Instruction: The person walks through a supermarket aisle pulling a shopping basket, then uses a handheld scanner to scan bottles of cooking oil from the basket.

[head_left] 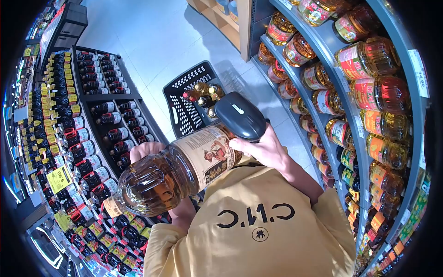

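A large clear bottle of amber cooking oil (159, 182) lies tilted across my front, its cap at the lower left and its cream label facing up. My left hand (146, 150) is curled round its far side, with the forearm passing underneath and the fingertips hidden. My right hand (265, 150) grips the base end, thumb pressed on the label. A black rounded device with a small white mark (241, 116) covers the fingers of that hand; how it is held or attached is hidden.
A black shopping basket (177, 104) with several bottles stands on the floor (147, 46) ahead. Shelves of dark sauce bottles (85, 150) run along the left, with a yellow price tag (59, 179). Shelves of oil bottles (380, 94) curve along the right. A wooden rack (233, 32) stands further ahead.
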Available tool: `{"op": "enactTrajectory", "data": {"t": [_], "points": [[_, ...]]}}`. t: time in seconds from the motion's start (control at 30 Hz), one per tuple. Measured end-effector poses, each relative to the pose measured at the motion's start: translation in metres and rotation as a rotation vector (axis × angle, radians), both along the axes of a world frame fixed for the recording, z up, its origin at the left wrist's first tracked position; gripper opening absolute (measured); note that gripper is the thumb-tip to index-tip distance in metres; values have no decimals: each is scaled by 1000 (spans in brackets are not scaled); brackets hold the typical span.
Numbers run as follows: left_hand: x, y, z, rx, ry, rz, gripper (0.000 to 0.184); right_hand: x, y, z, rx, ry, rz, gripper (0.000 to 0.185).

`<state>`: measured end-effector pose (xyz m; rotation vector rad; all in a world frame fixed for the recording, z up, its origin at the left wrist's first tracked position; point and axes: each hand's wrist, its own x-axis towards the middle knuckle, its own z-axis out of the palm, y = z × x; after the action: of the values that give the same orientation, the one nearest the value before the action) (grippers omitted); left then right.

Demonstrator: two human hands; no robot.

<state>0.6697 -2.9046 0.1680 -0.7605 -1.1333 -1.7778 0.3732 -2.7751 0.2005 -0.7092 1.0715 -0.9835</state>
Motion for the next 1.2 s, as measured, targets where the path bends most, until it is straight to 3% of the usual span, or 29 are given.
{"op": "enactTrajectory", "data": {"t": [0.1,0.2,0.3,0.4,0.53,0.8,1.2], "points": [[1,-6,-14,-89,54,-95,36,-1,3,4,12,9,-32,38],[-4,-3,-22,-63,110,-35,36,0,4,8,26,68,-33,37],[-8,-10,-15,-88,77,-220,38,6,8,3,-83,102,-72,31],[-7,-13,-9,-119,91,-235,36,7,12,8,30,123,-20,35],[-10,-4,6,-81,52,-166,33,10,11,6,-78,243,-23,39],[-2,-2,5,-108,92,-156,46,17,3,8,-127,354,10,32],[9,0,6,-116,81,-139,48,26,-2,10,-142,415,66,30]]}}
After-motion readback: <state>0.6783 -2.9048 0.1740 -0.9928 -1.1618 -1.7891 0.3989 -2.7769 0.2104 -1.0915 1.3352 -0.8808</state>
